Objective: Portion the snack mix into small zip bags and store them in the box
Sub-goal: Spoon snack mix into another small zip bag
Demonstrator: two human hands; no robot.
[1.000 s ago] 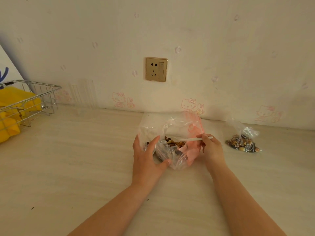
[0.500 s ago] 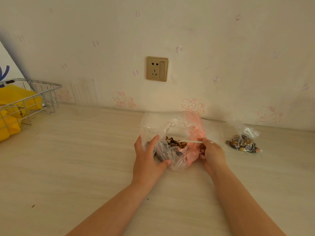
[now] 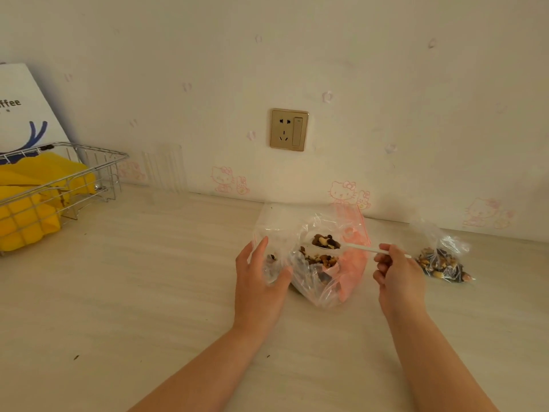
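1. Head view: the left hand (image 3: pixel 258 281) grasps the near left edge of a clear bag (image 3: pixel 312 263), thumb curled against the plastic and fingers raised along its side, holding the mouth apart.
2. The bag stands on the counter (image 3: pixel 148 292) close to the wall, just below the socket (image 3: pixel 288 129); snack mix (image 3: pixel 319 259) lies in its bottom, and a pink-tinted bag (image 3: pixel 355 248) is bunched against its right side.
3. The right hand (image 3: pixel 398 275) pinches the handle end of a white spoon (image 3: pixel 356 247) between curled fingers.
4. The spoon's bowl, heaped with mix, hangs over the bag's open mouth, above the loose pile.
5. A filled bag (image 3: pixel 442 260) of mix lies on the counter just right of the right hand, near the wall.
6. At far left sits a wire basket (image 3: pixel 89 162) holding yellow items (image 3: pixel 32 209), with a white pouch (image 3: pixel 20 114) leaning on the wall behind it.
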